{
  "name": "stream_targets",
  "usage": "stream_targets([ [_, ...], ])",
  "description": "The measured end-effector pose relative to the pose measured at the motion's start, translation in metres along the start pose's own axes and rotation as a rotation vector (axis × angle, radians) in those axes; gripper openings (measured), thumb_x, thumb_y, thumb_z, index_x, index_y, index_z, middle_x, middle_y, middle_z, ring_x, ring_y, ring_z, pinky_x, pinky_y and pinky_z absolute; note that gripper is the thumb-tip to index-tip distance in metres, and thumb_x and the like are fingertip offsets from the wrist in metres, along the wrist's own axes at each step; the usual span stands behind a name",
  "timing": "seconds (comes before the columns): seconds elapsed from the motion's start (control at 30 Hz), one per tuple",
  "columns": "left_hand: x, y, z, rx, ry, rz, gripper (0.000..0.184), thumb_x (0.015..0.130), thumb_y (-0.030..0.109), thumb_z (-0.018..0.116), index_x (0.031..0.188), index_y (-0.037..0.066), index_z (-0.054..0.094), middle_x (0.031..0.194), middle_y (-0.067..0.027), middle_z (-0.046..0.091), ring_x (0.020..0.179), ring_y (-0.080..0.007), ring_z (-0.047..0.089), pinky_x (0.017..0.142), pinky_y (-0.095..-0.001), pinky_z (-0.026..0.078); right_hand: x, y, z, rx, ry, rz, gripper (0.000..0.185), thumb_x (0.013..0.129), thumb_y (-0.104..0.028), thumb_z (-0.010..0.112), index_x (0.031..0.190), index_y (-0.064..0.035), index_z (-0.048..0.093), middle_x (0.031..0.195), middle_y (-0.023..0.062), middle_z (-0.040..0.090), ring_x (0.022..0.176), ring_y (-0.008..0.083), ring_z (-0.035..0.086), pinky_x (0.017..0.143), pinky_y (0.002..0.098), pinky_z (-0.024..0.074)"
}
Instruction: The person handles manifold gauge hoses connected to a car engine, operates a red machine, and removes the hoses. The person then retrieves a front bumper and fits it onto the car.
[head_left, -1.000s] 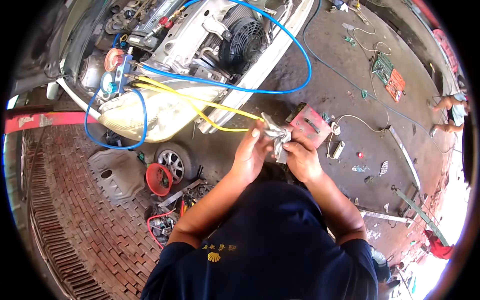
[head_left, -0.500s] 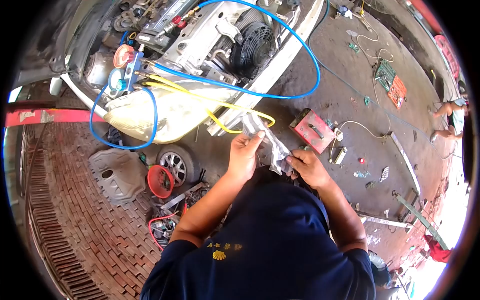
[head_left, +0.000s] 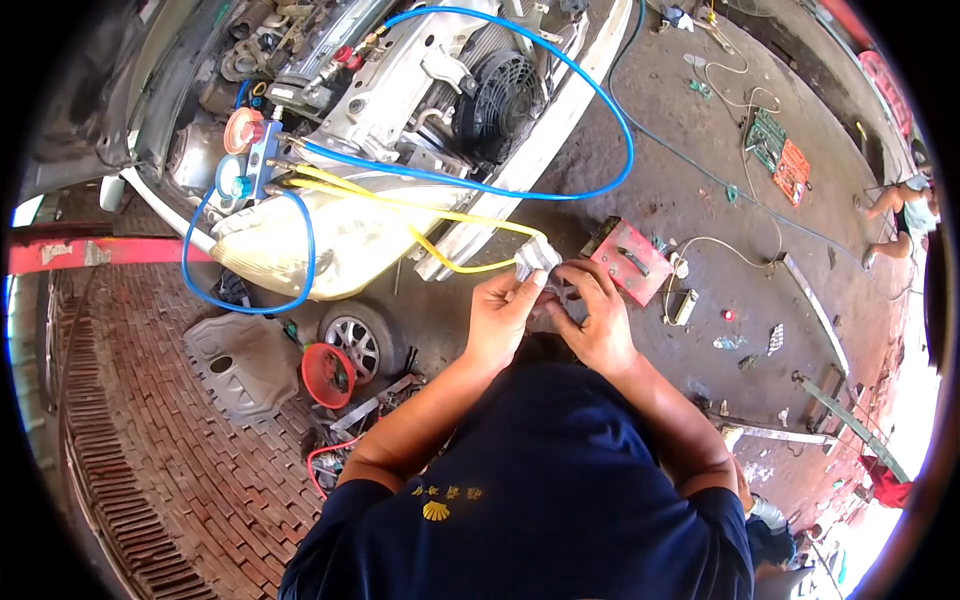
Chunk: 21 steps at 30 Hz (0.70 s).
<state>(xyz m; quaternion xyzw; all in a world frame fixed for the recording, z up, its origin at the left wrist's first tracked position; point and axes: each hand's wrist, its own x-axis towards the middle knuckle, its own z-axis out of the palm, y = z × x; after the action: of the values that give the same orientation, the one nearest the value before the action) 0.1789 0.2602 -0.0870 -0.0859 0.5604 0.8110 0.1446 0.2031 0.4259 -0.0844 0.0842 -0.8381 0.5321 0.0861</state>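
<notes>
My left hand [head_left: 502,315] pinches a crumpled silvery plastic packet [head_left: 538,255] between thumb and fingers, in front of my chest. On the other side, my right hand [head_left: 600,318] has its fingers bent around the packet's lower part, which they largely cover. The packet looks bunched up, and its contents cannot be made out. Just beyond it, a yellow hose [head_left: 478,268] loops out from a manifold gauge set [head_left: 264,160] resting by the car's headlight [head_left: 330,235]. A blue hose [head_left: 631,140] curves over the open engine bay.
A red metal box [head_left: 632,262] stands right of my hands. Below the car lie a wheel [head_left: 352,342], a red bowl [head_left: 327,375] and a grey plastic cover [head_left: 238,368]. An open tool case [head_left: 790,170] lies farther right, near another person [head_left: 900,215] at the edge.
My hands have come closer together. The packet, stretched out between them before, is now bunched up; my right hand has moved up and left along it.
</notes>
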Motion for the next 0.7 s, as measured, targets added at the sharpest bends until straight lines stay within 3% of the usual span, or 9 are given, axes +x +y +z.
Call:
stream_targets([
  [0.07, 0.001, -0.004, -0.01, -0.015, -0.059, 0.011, 0.03, 0.105, 0.026, 0.064, 0.106, -0.002, 0.074, 0.098, -0.0071, 0.074, 0.086, -0.0122, 0.068, 0.079, -0.0282, 0.056, -0.003, 0.008, 0.005, 0.029, 0.022, 0.024, 0.04, 0.083, -0.005, 0.078, 0.121, 0.0, 0.065, 0.12, 0.02, 0.067, 0.11, 0.0349, 0.066, 0.093, 0.0403, 0.0542],
  [0.17, -0.003, 0.001, -0.013, 0.043, -0.088, 0.007, 0.037, 0.108, 0.031, 0.057, 0.106, -0.003, 0.073, 0.098, -0.007, 0.074, 0.086, -0.011, 0.067, 0.081, -0.027, 0.053, -0.008, 0.008, 0.007, 0.272, 0.036, 0.244, 0.015, 0.098, -0.005, 0.066, 0.111, 0.0015, 0.067, 0.082, 0.0089, 0.068, 0.078, 0.0171, 0.066, 0.071, 0.0304, 0.0507],
  [0.27, -0.002, 0.006, -0.012, 0.112, -0.062, 0.057, 0.041, 0.11, 0.034, 0.053, 0.106, -0.002, 0.072, 0.098, -0.0063, 0.074, 0.086, -0.0098, 0.065, 0.082, -0.026, 0.051, -0.016, 0.022, 0.004, 0.568, -0.108, 0.469, 0.011, 0.102, -0.006, 0.063, 0.108, 0.0013, 0.067, 0.087, 0.0002, 0.065, 0.079, 0.005, 0.054, 0.069, 0.0225, 0.0435],
  [0.33, 0.002, 0.007, -0.02, 0.121, 0.002, 0.04, 0.04, 0.11, 0.036, 0.052, 0.107, 0.001, 0.071, 0.101, -0.0052, 0.074, 0.089, -0.0092, 0.064, 0.084, -0.0251, 0.05, -0.02, 0.031, 0.011, 0.701, -0.106, 0.514, 0.01, 0.103, -0.008, 0.063, 0.107, -0.0004, 0.067, 0.086, -0.0027, 0.062, 0.077, 0.0049, 0.053, 0.069, 0.0228, 0.0423],
  [0.47, 0.014, 0.016, -0.018, -0.153, 0.17, -0.034, 0.041, 0.109, 0.041, 0.051, 0.112, 0.003, 0.067, 0.104, -0.0064, 0.072, 0.091, -0.0162, 0.068, 0.088, -0.0349, 0.051, -0.02, 0.034, 0.012, 1.035, 0.153, 0.618, 0.01, 0.104, -0.01, 0.062, 0.106, -0.0018, 0.067, 0.082, -0.0069, 0.057, 0.076, 0.0021, 0.049, 0.066, 0.0223, 0.0396],
  [0.57, 0.017, -0.013, -0.038, -0.466, -0.042, -0.425, 0.047, 0.109, 0.05, 0.044, 0.118, 0.007, 0.058, 0.107, -0.0084, 0.07, 0.095, -0.0243, 0.069, 0.092, -0.0421, 0.05, -0.013, 0.023, 0.003, 1.159, 0.132, 0.691, 0.012, 0.105, -0.01, 0.059, 0.109, -0.0016, 0.066, 0.091, -0.0035, 0.062, 0.084, 0.0038, 0.053, 0.073, 0.0222, 0.0438],
  [0.6, 0.008, -0.013, -0.022, -0.355, -0.033, -0.529, 0.037, 0.108, 0.041, 0.053, 0.116, 0.005, 0.061, 0.105, -0.0062, 0.071, 0.094, -0.0194, 0.067, 0.09, -0.0379, 0.05, -0.012, 0.026, 0.001, 1.16, 0.132, 0.691, 0.012, 0.105, -0.01, 0.059, 0.109, -0.0016, 0.066, 0.091, -0.0035, 0.062, 0.084, 0.0038, 0.053, 0.073, 0.0222, 0.0438],
  [0.67, -0.004, -0.038, -0.026, -0.067, -0.288, -0.326, 0.024, 0.105, 0.026, 0.062, 0.113, 0.004, 0.066, 0.105, -0.0041, 0.071, 0.094, -0.0141, 0.066, 0.088, -0.0322, 0.05, -0.01, 0.034, -0.004, 0.891, 0.122, 0.655, 0.013, 0.105, -0.009, 0.058, 0.112, -0.0006, 0.066, 0.095, -0.0022, 0.063, 0.087, 0.0052, 0.056, 0.077, 0.0228, 0.0468],
  [0.7, -0.004, -0.038, -0.024, -0.17, -0.254, -0.332, 0.015, 0.101, 0.015, 0.067, 0.111, 0.004, 0.068, 0.106, -0.0029, 0.072, 0.095, -0.0108, 0.065, 0.087, -0.0278, 0.05, -0.011, 0.039, -0.008, 0.895, 0.131, 0.655, 0.013, 0.105, -0.009, 0.058, 0.112, -0.0006, 0.066, 0.095, -0.0022, 0.063, 0.087, 0.0052, 0.056, 0.077, 0.0228, 0.0468],
])
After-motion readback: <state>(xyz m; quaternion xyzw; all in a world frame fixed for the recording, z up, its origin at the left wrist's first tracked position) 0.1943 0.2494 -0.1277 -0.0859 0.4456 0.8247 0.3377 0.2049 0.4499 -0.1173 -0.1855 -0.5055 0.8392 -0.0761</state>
